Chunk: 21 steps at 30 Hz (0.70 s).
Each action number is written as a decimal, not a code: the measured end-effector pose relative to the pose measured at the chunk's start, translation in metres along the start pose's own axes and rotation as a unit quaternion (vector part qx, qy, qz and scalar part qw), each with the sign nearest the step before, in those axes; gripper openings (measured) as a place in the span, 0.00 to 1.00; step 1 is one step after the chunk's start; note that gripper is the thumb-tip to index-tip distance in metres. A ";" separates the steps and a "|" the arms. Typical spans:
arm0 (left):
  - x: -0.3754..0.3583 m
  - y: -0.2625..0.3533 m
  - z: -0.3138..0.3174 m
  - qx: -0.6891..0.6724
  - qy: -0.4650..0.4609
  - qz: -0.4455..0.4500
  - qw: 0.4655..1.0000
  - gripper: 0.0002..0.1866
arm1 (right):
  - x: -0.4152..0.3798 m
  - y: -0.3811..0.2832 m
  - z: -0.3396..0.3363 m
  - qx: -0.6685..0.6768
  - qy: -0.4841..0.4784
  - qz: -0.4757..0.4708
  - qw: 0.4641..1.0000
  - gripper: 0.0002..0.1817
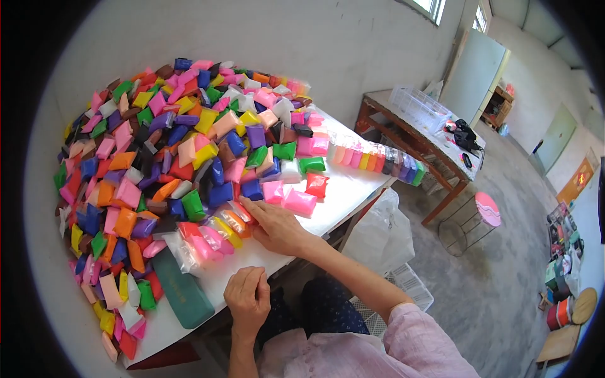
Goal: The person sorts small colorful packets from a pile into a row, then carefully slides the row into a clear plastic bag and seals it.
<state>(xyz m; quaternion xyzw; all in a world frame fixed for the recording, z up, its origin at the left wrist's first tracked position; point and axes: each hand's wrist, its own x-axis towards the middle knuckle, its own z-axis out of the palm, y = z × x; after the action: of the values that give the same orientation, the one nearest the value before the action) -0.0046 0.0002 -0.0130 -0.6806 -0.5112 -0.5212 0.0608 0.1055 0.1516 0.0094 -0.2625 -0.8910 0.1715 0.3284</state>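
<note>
A large heap of small coloured packets [183, 138] covers much of the white table [353, 189]. My right hand [274, 227] reaches over the near part of the table, its fingers touching the end of a row of packets [217, 232] in orange, yellow, pink, red and white. Whether it grips a packet is hard to make out. Near the table's front edge my left hand [247, 296] is held with fingers curled, and no object shows in it. A dark green case [183, 290] lies left of it. Another packet row [375, 160] lies at the right.
Beyond the table's right end stands a wooden table [403, 120] with a clear plastic bin [419, 108] and a black bag [465, 135]. A pink-topped stool [486, 209] is on the floor. Clear plastic bags [381, 233] and a white crate [408, 283] are beside my legs.
</note>
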 end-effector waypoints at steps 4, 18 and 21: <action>0.000 0.000 -0.001 0.000 0.000 0.002 1.000 0.06 | 0.001 0.000 -0.002 0.013 -0.008 0.016 1.000 0.36; 0.007 0.003 -0.011 -0.063 -0.023 -0.060 0.996 0.05 | -0.022 0.004 -0.019 0.028 0.097 -0.002 0.995 0.29; 0.017 0.012 -0.019 -0.078 -0.044 -0.072 0.993 0.04 | -0.025 0.012 -0.027 -0.149 0.174 -0.014 0.973 0.25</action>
<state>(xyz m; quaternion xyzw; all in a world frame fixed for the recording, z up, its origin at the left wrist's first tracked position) -0.0090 -0.0066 0.0139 -0.6668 -0.5189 -0.5323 -0.0523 0.1442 0.1499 0.0112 -0.3219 -0.8395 -0.0164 0.4374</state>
